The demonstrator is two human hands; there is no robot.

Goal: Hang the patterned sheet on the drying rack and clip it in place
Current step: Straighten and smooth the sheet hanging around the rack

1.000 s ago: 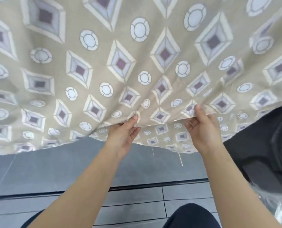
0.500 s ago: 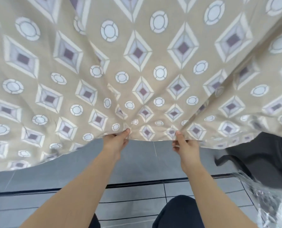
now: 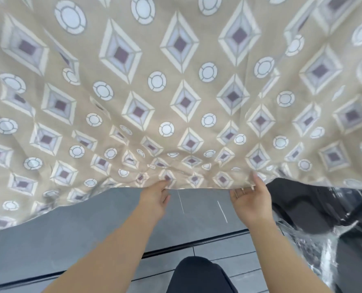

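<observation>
- Nearest the body: left hand point(image 3: 154, 197) pinches the lower hem; right hand point(image 3: 252, 200) touches the hem with a raised finger, but blur hides whether it grips.
- Beyond: patterned sheet point(image 3: 176, 92) hangs spread above the floor point(image 3: 70, 229); no rack in view.
- Handling, judged: light, limp, bunches easily; take it by the hem, hands apart.

The sheet point(image 3: 176, 92) hangs in front of the person and above the floor point(image 3: 70, 240), and its bottom edge dips lowest on the left. The left hand point(image 3: 154, 199) and the right hand point(image 3: 252, 201) hold that edge near the middle, side by side but apart. The person's leg point(image 3: 199, 275) is below and between the arms, and a big thing point(image 3: 302, 204) sits just right of the right hand, under the sheet's edge, with plastic wrap point(image 3: 328, 246) on its near side.
</observation>
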